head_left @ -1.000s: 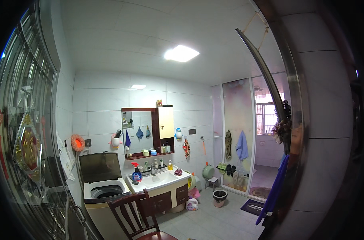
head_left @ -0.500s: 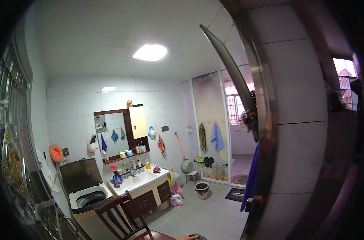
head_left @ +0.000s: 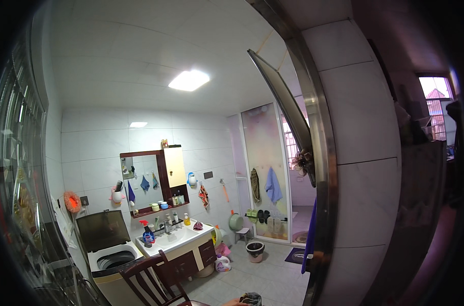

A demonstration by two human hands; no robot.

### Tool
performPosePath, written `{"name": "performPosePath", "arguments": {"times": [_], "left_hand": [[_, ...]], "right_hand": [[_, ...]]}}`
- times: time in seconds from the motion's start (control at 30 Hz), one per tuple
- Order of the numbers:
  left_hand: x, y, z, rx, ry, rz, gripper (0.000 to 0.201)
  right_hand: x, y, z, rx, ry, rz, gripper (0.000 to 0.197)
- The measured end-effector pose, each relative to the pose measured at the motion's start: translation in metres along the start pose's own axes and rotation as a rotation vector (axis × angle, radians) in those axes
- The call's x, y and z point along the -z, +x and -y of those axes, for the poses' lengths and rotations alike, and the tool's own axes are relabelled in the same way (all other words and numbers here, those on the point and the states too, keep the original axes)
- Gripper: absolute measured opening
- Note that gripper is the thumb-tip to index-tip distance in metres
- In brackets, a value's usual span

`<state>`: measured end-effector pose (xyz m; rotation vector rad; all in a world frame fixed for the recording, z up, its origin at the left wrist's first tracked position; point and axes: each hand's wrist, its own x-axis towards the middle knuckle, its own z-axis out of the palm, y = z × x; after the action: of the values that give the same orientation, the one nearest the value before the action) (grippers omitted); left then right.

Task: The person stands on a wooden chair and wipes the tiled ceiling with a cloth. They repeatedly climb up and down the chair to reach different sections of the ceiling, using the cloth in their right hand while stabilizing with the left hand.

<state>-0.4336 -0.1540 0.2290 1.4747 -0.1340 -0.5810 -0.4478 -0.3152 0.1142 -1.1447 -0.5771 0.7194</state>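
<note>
At the lower edge, my left hand [head_left: 235,302] shows only in part, its fingers against a bunched dark grey, cloth-like bundle [head_left: 251,299]. The fingers appear closed on the bundle's left side, and the edge of the picture cuts off the rest. My right hand is out of sight. Left of the hand stands a dark wooden chair [head_left: 149,278] with a slatted back. Beyond the chair, a top-loading washing machine [head_left: 107,275] has its lid [head_left: 105,230] raised, and its dark drum shows.
A white sink [head_left: 173,235] on a cabinet holds bottles, with a mirror [head_left: 142,178] above. A waste bin [head_left: 255,252] and a detergent jug [head_left: 222,263] stand on the tiled floor. At right are a metal door frame [head_left: 321,153] and a dark mat [head_left: 296,255]. Glass doors [head_left: 265,153] close the back.
The view has tilted up slightly, and the door frame sits further left. My left hand and the grey bundle have risen, so more of the bundle shows.
</note>
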Motion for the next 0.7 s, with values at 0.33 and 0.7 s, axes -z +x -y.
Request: {"name": "performPosePath", "arguments": {"times": [0.33,0.7], "left_hand": [[0.012,-0.03,0.022,0.011,0.034,-0.042,0.045],[0.04,-0.061,0.051,0.04,0.106,-0.104,0.046]], "right_hand": [[-0.004,0.008,-0.014,-0.097,-0.114,0.164,0.063],[0.016,0.022,-0.052,-0.15,-0.246,0.337,0.074]]}}
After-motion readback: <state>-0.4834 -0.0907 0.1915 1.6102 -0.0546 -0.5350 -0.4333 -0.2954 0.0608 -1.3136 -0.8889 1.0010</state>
